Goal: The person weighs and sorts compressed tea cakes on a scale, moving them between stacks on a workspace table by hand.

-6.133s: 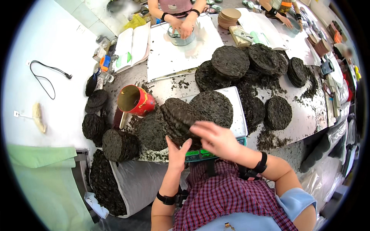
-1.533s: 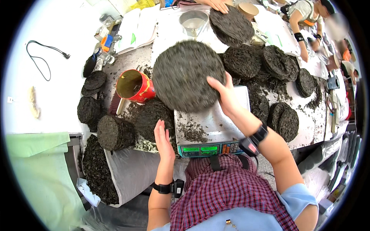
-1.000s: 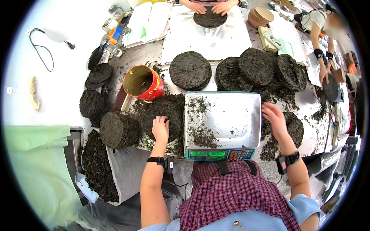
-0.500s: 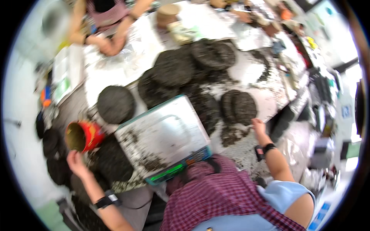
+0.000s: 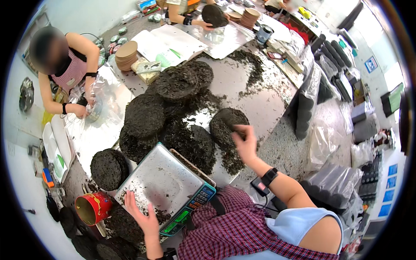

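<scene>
A digital scale (image 5: 162,175) with a bare metal pan and a lit green display sits right in front of me, dark flakes strewn on its pan. My left hand (image 5: 142,215) hovers at the pan's near left edge, fingers spread and nothing in them. Off to the right, my right hand (image 5: 246,143) is at the near right edge of a round, dark, flaky pressed cake (image 5: 225,123). Its fingers are slightly bent with thumb and forefinger apart; I cannot tell whether they touch the cake. More such cakes (image 5: 177,82) lie heaped behind the scale, among loose dark flakes.
A red tin (image 5: 92,208) lies tipped left of the scale, beside a single dark cake (image 5: 109,169). Across the table, a person (image 5: 65,73) handles clear plastic; another person's hand (image 5: 203,24) holds a dark cake. Brown discs (image 5: 126,55) are stacked there. Wrapped dark rolls (image 5: 305,104) stand right.
The view has swung and sharpened. My left hand has come from beside the red tin to the scale's edge. My right hand has moved in over the right-hand cake's edge.
</scene>
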Available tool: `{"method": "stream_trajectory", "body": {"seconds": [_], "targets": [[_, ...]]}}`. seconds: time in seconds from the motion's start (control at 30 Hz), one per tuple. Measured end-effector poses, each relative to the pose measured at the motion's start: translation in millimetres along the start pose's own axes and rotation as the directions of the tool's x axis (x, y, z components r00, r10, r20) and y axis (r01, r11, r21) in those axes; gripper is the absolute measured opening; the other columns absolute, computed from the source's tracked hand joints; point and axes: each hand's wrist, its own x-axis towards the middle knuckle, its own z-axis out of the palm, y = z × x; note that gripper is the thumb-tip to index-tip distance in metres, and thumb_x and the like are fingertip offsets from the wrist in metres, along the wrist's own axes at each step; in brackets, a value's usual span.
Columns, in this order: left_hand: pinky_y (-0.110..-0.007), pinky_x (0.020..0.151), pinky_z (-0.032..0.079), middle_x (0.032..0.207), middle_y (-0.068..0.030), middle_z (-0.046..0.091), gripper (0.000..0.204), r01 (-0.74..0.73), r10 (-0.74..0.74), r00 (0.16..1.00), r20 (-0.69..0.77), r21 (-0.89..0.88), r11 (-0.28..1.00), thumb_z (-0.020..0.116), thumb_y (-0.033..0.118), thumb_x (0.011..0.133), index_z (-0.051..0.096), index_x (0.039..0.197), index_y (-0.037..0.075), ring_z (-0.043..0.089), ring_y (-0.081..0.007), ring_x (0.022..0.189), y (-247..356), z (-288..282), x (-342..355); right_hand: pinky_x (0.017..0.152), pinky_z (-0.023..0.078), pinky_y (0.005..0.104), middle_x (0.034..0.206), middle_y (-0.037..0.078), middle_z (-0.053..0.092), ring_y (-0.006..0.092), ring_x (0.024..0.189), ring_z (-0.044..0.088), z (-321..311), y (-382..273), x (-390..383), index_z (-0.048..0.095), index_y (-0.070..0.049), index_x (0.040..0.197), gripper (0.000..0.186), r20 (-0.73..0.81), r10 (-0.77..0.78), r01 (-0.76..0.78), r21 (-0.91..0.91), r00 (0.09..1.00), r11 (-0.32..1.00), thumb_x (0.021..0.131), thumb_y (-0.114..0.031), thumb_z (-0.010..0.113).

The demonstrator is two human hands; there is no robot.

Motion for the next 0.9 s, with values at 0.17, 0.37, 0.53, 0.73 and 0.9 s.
{"method": "stream_trajectory", "body": {"seconds": [0.17,0.37,0.53,0.73,0.9], "targets": [[-0.055,0.112,0.014,0.153,-0.0185,0.019,0.061,-0.199,0.194,0.972,0.132,0.028,0.980,0.054,0.032,0.092,0.032,0.144,0.008,0.017,-0.0382,0.141,35.1,49.0,-13.1,0.111,0.028,0.0475,0.132,0.011,0.051,0.0304,0.126,0.044,45.2,-25.7,-62.9,0.055,-0.010,0.110,0.040,0.765,-0.602,0.834,0.164,0.230,0.527,0.074,-0.017,0.070],[-0.056,0.113,0.015,0.151,-0.0167,0.027,0.052,-0.160,0.089,0.947,0.309,0.212,0.964,0.059,0.028,0.089,0.046,0.137,0.013,0.020,-0.0385,0.140,17.1,67.8,-38.9,0.114,0.021,0.0485,0.141,0.021,0.034,0.0377,0.133,0.030,5.5,73.5,-13.3,0.035,-0.002,0.138,0.084,0.475,-0.287,0.527,-0.514,0.832,0.677,0.066,-0.019,0.077],[-0.053,0.113,0.018,0.143,-0.0130,0.038,0.043,-0.170,0.156,0.959,0.237,0.040,0.985,0.058,0.021,0.089,0.052,0.129,0.008,0.029,-0.0350,0.136,50.0,60.5,-29.5,0.114,0.024,0.0425,0.145,0.022,0.032,0.0336,0.137,0.029,-4.9,165.5,30.4,0.033,-0.001,0.140,0.075,0.541,-0.247,0.591,-0.689,0.804,0.419,0.071,-0.009,0.062],[-0.043,0.105,0.035,0.132,-0.0151,0.050,0.044,0.031,0.071,0.956,0.284,-0.339,0.940,0.061,0.018,0.088,0.052,0.129,0.004,0.045,-0.0322,0.125,71.4,70.8,-22.6,0.106,0.038,0.0454,0.131,0.014,0.052,0.0331,0.120,0.051,-37.7,62.2,28.5,0.046,-0.002,0.128,0.056,0.171,-0.501,0.526,-0.381,0.849,0.760,0.072,0.002,0.055],[-0.042,0.109,0.031,0.144,-0.0141,0.034,0.090,0.267,0.008,0.950,0.313,-0.823,0.501,0.076,0.016,0.078,0.018,0.146,0.004,0.034,-0.0278,0.134,96.2,73.5,-7.2,0.106,0.036,0.0489,0.131,0.018,0.052,0.0363,0.122,0.049,-6.4,-57.8,-43.4,0.050,-0.003,0.123,0.057,0.417,-0.757,0.806,0.089,0.503,0.585,0.068,0.003,0.062]]}}
